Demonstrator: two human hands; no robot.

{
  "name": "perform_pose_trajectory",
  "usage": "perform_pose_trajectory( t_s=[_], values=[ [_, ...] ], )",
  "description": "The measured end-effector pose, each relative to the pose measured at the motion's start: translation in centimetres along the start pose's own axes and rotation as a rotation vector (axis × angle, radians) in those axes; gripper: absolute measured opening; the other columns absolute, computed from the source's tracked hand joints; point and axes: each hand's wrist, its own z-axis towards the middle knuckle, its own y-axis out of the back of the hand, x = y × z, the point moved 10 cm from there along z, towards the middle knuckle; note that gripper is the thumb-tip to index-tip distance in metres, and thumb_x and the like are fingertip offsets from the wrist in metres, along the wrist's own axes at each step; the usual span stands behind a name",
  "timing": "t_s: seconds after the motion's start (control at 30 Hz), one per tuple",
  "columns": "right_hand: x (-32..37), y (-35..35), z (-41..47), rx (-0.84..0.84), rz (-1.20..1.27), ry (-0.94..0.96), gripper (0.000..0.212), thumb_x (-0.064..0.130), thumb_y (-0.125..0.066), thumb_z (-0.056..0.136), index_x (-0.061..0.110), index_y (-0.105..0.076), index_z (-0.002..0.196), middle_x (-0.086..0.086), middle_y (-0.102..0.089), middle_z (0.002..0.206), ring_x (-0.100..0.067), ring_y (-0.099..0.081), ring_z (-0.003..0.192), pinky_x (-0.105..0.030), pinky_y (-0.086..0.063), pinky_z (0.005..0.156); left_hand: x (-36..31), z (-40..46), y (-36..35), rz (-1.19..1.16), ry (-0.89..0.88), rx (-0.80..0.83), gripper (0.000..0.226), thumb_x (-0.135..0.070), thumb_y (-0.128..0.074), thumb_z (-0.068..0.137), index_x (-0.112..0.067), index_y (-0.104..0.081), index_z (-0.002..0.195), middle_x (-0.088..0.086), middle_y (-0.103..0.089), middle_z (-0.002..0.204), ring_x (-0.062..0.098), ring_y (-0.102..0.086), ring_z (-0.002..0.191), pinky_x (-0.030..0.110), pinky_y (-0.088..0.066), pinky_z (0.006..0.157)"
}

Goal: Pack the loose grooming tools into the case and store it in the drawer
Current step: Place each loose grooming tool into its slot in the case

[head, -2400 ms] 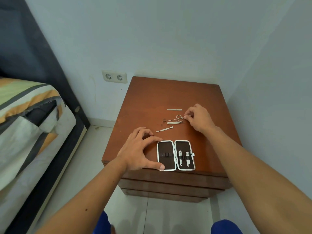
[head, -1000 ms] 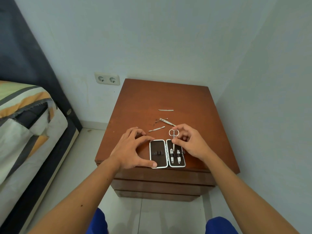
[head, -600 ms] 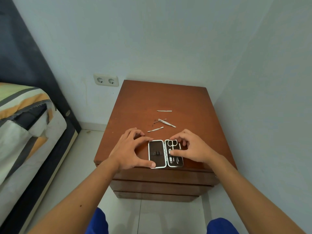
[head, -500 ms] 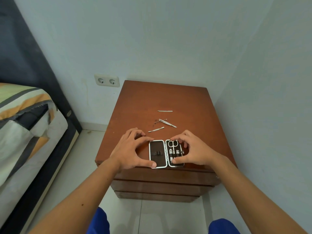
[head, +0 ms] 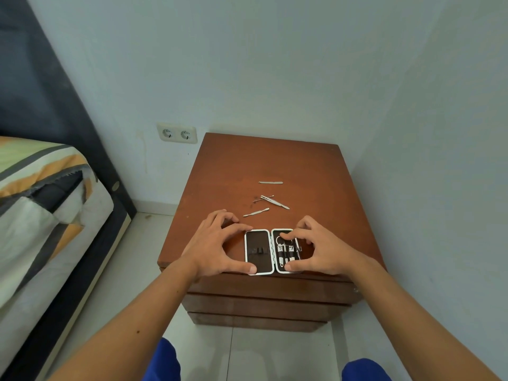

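The case (head: pixel 272 251) lies open and flat at the near edge of the nightstand (head: pixel 233 166), its hinge running away from the person. The left hand (head: pixel 217 248) is spread over the left half, thumb on the near corner and forefinger on the far corner, so that half is braced rather than gripped. The right hand (head: pixel 321 251) is set likewise on the right half: the thumb is pressed at the near rim and a fingertip rests on the scissors (head: pixel 281 244), which are seated among the tools already strapped in; nothing is clamped in it.

Four loose tools are left on the top, all beyond the case. The spatula (head: pixel 256 212) lies closest, just past the far rim, its long axis slanting from near-left to far-right. Behind it the tweezers (head: pixel 275 202) are laid crossing a thin pick (head: pixel 262 198), and the file (head: pixel 270 182) lies farthest, crosswise to the reach.

The next pick is judged to turn on this: the tools are straight ahead of the case, and since the left hand is pinning the case, a forward reach by the right hand is favoured. The spatula's slant would suit a pinch across its narrow middle. The drawers (head: pixel 269 303) below are shut
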Motion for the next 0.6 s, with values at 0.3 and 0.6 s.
perform_pose_trajectory(
  t_s=[0.3,0.6],
  values=[
    [-0.5,2.4,1.5,-0.155,0.116,-0.047,0.043,0.055,-0.084,0.079,0.042,-0.074,0.118,0.013,-0.058,0.107,-0.004,-0.055,0.085,-0.013,-0.042,0.073,0.1,0.1,0.0,-0.007,-0.003,-0.009,0.104,-0.105,-0.062,0.056,-0.055,-0.051,0.146,-0.019,-0.036,0.149,0.011,-0.017,0.154,0.047,-0.026,0.128],
    [-1.5,4.3,8.5,-0.473,0.062,-0.174,0.01,0.025,-0.074,0.094,0.026,-0.08,0.102,0.005,-0.061,0.094,-0.014,-0.062,0.086,-0.035,-0.052,0.087,0.1,-0.3,-0.3,0.0,-0.015,0.043,0.114,-0.104,-0.065,0.055,-0.052,-0.043,0.154,-0.018,-0.029,0.159,0.012,-0.007,0.16,0.047,-0.018,0.131]
  ],
)
